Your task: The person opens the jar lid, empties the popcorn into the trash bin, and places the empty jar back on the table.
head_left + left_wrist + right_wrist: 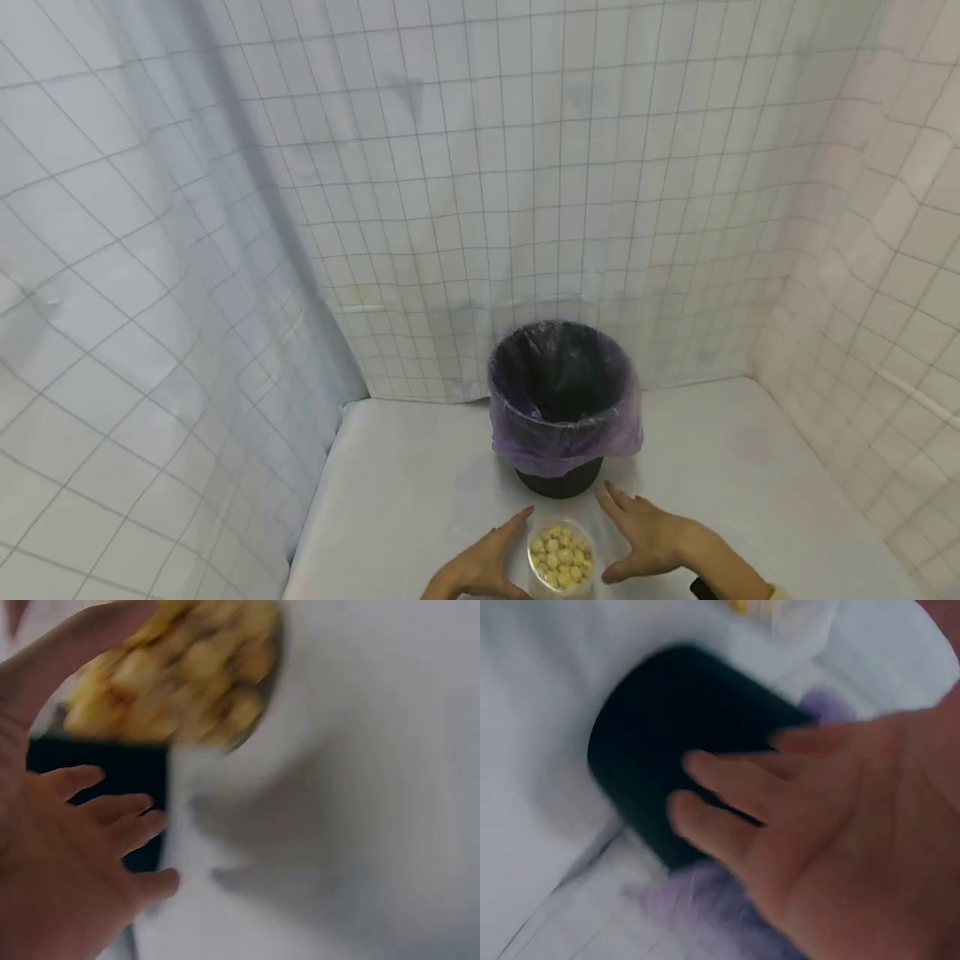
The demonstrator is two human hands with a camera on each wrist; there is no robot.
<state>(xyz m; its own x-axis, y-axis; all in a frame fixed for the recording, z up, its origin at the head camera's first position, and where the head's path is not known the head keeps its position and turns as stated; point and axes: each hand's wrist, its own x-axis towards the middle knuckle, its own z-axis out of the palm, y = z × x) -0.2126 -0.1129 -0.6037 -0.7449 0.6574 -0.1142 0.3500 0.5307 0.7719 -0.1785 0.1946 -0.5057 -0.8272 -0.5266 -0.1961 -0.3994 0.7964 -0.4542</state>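
Observation:
A clear round tub (pixel 561 593) full of pale yellow, popcorn-like pieces (pixel 558 554) stands on the white surface at the bottom of the head view. On its left is my left hand (pixel 480 567), fingers spread and holding nothing. Opposite, my right hand (pixel 651 537) is held out to the right of the tub with thumb and fingers apart, also empty. Blurred yellow pieces (pixel 180 675) appear beyond the left thumb in the left wrist view. The right wrist view shows my right hand (pixel 840 840) in front of a dark bin (pixel 667 735).
Just behind the tub stands a black waste bin (pixel 558 485) lined with a purple bag (pixel 555 454) folded over its rim. White grid-patterned curtains (pixel 465 208) enclose the white tabletop (pixel 420 475) at the back and both sides.

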